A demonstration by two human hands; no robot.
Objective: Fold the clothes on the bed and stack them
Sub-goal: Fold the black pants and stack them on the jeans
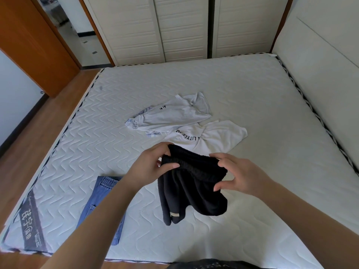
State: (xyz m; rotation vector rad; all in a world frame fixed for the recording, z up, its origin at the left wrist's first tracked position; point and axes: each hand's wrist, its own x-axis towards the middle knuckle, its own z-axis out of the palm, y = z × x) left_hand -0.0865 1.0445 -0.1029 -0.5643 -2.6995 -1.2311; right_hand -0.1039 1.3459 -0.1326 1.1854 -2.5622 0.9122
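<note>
Black shorts (191,188), waistband left-right, legs down

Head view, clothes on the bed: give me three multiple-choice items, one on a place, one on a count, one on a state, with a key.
1. Where do the blue jeans lie?
A. On the mattress near its left edge, under the left forearm
B. On the wooden floor
C. On top of the white T-shirts

2. How many white T-shirts lie beyond the hands?
A. One
B. Two
C. Four

3. What is the state of the black shorts?
A. Folded flat on the jeans
B. Held up by the waistband in both hands
C. Lying untouched by the wardrobe

Key: 1 A, the denim lies flat at the lower left of the mattress. 2 B, a paw-print T-shirt and a lettered T-shirt lie crumpled. 3 B, the left hand and right hand pinch the waistband and the legs hang.
</note>
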